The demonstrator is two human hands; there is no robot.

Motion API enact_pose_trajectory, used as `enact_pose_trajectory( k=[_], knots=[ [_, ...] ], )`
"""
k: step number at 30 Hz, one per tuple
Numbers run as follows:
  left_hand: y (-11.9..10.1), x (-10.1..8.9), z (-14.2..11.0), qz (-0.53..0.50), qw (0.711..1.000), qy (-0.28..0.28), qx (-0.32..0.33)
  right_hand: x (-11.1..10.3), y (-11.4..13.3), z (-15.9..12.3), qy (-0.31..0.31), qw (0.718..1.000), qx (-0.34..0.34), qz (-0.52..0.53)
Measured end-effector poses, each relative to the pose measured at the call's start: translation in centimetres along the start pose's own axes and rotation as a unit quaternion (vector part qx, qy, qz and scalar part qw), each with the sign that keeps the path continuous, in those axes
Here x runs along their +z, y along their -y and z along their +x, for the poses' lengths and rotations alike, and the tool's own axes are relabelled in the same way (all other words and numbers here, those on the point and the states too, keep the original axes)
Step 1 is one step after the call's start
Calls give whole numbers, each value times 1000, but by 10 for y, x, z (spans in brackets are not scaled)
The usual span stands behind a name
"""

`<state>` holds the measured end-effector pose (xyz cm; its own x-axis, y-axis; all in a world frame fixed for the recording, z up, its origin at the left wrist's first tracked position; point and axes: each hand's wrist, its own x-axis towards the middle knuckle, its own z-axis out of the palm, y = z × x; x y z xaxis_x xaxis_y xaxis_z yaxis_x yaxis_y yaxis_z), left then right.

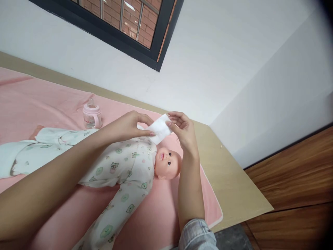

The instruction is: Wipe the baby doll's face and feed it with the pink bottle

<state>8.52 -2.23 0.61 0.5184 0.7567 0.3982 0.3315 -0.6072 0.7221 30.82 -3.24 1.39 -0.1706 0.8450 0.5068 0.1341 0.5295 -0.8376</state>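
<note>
White tissue (160,129), one: pinched by left hand (132,125) and right hand (185,130) near baby doll (114,165); best kept taut, pinches light.

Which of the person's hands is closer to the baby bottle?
The left. The left hand, gripping the white cloth, has the baby bottle off to its left; the right hand grips the cloth's other side, farther from the bottle.

Small sheet (160,129) plain white. Doll outfit (106,166) white, printed with green blobs and little animals. Blanket (148,215) pink, pale-edged. Bottle (90,124) clear, collar (91,109) and handle (97,121) pink. Tabletop (229,184) tan. Sleeve (198,236) grey-blue. Window frame (111,40) dark grey; bricks (111,17) reddish. Panels (296,161) brown, streaky wood grain.
</note>
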Motion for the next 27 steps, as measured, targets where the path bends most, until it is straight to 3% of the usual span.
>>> enact_pose_trajectory(
  k=[6, 12, 19, 24, 27],
  knots=[
    [-5, -3, -2, -9, 999, -14, 35, 3, -2, 1, 6, 1000, 28, 14],
    [-3, -2, -1, 4, 1000, 21, -13, 11, 1, -1, 26, 999, 29, -3],
    [-4, -3, -3, -10, 999, 6, 47, 13, 7, -3, 35, 999, 26, -7],
    [-6, -2, -3, -8, 998, -25, 58, 16, 3, -3, 77, 995, 24, -62],
    [-7, -2, -3, 4, 999, -19, 41, 15, 10, -5, 67, 990, 0, -128]
  ],
)
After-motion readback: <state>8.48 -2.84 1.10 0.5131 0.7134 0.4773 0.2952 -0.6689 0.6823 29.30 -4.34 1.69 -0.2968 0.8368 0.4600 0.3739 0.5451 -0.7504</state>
